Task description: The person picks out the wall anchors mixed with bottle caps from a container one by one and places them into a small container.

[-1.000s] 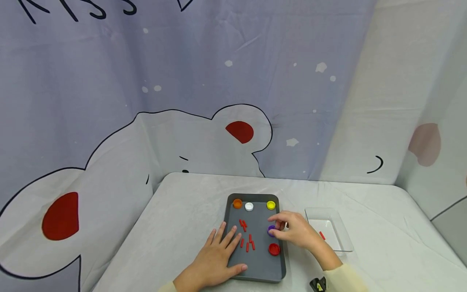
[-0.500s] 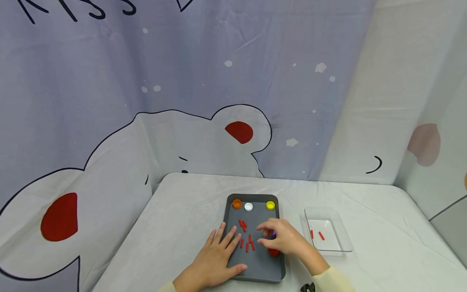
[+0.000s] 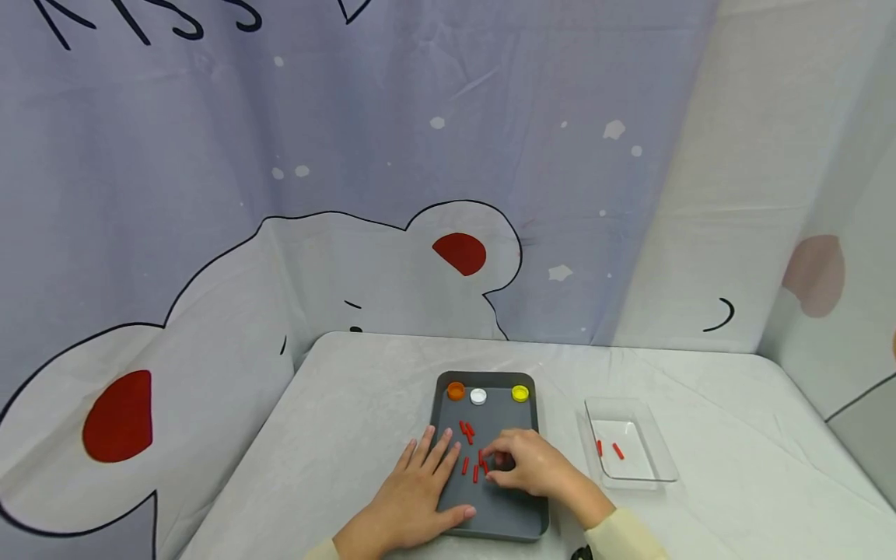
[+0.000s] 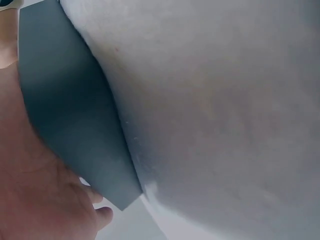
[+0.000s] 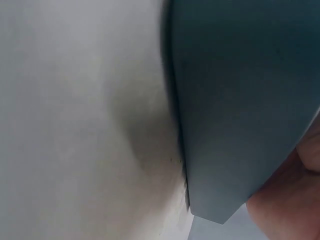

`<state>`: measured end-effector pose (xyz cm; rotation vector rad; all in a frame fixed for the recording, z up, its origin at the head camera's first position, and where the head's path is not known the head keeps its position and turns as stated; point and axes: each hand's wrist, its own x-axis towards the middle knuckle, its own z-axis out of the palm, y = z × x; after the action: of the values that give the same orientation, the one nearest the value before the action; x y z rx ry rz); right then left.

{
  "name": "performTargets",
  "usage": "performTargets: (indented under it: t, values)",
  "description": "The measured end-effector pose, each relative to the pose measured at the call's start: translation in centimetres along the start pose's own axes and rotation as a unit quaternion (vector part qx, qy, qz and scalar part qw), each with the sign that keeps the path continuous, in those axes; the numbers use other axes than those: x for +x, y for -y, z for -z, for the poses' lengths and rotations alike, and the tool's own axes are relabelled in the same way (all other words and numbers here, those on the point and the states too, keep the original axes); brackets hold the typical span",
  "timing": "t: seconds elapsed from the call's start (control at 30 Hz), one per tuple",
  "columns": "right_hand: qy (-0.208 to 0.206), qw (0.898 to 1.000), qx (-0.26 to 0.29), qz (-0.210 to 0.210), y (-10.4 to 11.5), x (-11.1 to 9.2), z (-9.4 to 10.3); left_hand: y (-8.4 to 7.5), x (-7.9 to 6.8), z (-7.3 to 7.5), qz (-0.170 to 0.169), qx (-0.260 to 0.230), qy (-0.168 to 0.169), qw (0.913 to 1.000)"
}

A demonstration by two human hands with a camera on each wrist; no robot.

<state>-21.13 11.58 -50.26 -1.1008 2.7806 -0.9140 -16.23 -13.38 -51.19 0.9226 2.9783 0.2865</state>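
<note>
A dark grey tray (image 3: 490, 525) lies on the white table. Over its left rim, my left hand (image 3: 406, 502) rests with spread, straight fingers. Several short red sticks (image 3: 465, 465) lie in the tray's middle. My right hand (image 3: 528, 464) reaches in from the right, thumb and index fingertips apart at the nearest sticks; no stick is seen lifted. At the tray's far end stand an orange cap (image 3: 456, 390), a white cap (image 3: 478, 397) and a yellow cap (image 3: 520, 393). The right hand hides the tray's right side. Both wrist views show mostly a grey surface, the table and part of each hand.
To the right of the tray stands a clear shallow plastic box (image 3: 661, 463) with two red sticks (image 3: 617, 451) in it. A patterned curtain (image 3: 392, 117) hangs behind the white table (image 3: 350, 404).
A second red stick has appeared in the clear box. My right hand has moved left and slightly nearer, to the sticks, covering the purple and red caps. The left hand stays put.
</note>
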Motion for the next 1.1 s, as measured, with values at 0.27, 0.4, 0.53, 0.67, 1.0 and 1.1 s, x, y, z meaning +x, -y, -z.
performTargets:
  t: [0.27, 0.4, 0.53, 0.67, 1.0, 1.1]
  values:
    - [-0.003, 0.999, -0.047, 0.013, 0.07, 0.15, -0.09, 0.35, 0.24, 0.55, 0.019, 0.036, -0.009, 0.9991]
    - [0.000, 0.998, -0.067, 0.006, 0.28, 0.05, -0.16, 0.38, 0.17, 0.45, 0.032, 0.030, 0.002, 0.9990]
    - [0.009, 0.996, -0.089, -0.012, 0.46, 0.00, -0.32, 0.28, 0.10, 0.30, 0.033, 0.026, 0.003, 0.9991]
    - [0.017, 0.995, -0.098, -0.023, 0.54, 0.08, -0.50, 0.25, 0.07, 0.22, 0.032, 0.025, 0.002, 0.9992]
    - [0.014, 0.992, -0.119, -0.027, 0.55, 0.34, -0.64, 0.44, 0.14, -0.06, 0.019, 0.023, -0.002, 0.9995]
    - [0.013, 0.992, -0.122, -0.027, 0.67, 0.36, -0.51, 0.48, 0.22, -0.06, 0.019, 0.026, -0.002, 0.9995]
